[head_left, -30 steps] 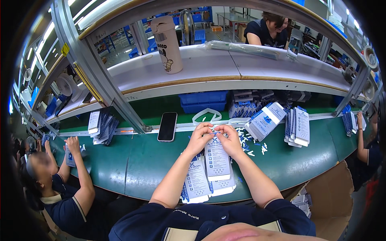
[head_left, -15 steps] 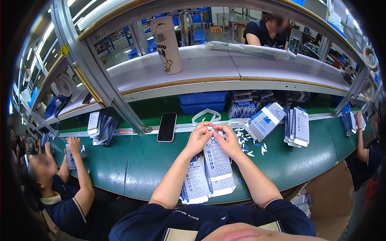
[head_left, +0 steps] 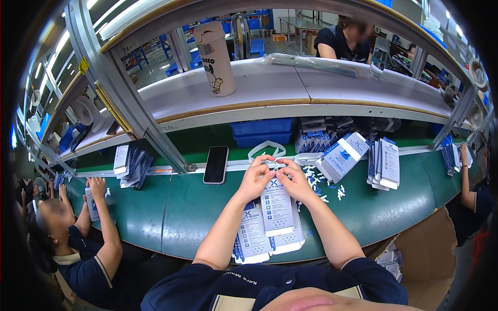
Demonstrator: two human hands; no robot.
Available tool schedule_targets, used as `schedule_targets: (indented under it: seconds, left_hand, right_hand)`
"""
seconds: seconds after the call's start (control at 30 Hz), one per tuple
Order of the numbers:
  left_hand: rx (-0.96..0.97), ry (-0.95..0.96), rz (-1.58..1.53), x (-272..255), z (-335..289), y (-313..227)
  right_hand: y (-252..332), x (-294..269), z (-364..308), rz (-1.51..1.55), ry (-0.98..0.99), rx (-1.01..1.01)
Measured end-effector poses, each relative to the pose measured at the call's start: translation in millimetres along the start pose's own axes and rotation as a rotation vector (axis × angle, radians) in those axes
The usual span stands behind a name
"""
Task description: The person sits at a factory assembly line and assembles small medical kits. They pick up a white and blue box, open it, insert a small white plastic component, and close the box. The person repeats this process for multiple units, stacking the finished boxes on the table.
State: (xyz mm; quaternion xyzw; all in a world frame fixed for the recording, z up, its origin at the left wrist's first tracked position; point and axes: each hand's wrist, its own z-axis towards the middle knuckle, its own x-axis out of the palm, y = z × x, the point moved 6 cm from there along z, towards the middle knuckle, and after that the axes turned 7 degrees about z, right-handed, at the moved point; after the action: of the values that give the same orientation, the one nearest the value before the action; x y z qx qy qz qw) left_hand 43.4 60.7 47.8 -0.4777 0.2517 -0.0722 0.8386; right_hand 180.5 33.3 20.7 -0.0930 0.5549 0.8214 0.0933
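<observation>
In the centre of the frame, the left hand (head_left: 255, 179) and the right hand (head_left: 294, 179) meet at the top edge of a flat white and blue printed cardboard packet (head_left: 276, 207). Both are closed in a fingertip pinch on this upper edge. The packet lies on top of a small pile of similar flat packets (head_left: 254, 236) on the green desk (head_left: 171, 217), close to the lower middle.

The packet looks light and thin, rather stiff but easy to bend or crease, so it is best held at the edges with fingertips only.

Just left of the hands lies a black smartphone (head_left: 216, 164). To the right are small white plastic pieces (head_left: 316, 181), scattered, and an upright stack of the same packets (head_left: 384, 163).
</observation>
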Motion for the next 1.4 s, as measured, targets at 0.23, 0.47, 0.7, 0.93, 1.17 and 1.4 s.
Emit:
schedule_targets:
  seconds: [0.23, 0.47, 0.7, 0.93, 1.17, 1.4]
  left_hand:
    - [0.009, -0.010, 0.015, 1.7, -0.5, 5.2]
    - [-0.008, -0.016, -0.046, 2.4, -0.2, 15.9]
    - [-0.015, 0.064, -0.211, 2.1, -0.4, 13.9]
    - [-0.030, 0.092, -0.215, -3.8, 0.8, 7.0]
    - [-0.061, 0.074, -0.270, 4.9, -1.1, 9.4]
    - [0.154, -0.297, 0.337, -9.4, 5.9, -40.0]
  right_hand:
    - [-4.5, 1.7, 2.3, 0.182, 0.063, -0.008]
    - [-1.4, -0.3, 1.6, 0.285, -0.029, -0.052]
    - [1.9, 1.4, 0.7, 0.320, 0.018, -0.040]
    - [4.9, 5.4, 0.8, 0.443, 0.187, 0.061]
    - [10.1, 2.9, 0.9, 0.481, 0.189, -0.048]
    - [10.2, -9.8, 5.8, 0.283, -0.026, -0.158]
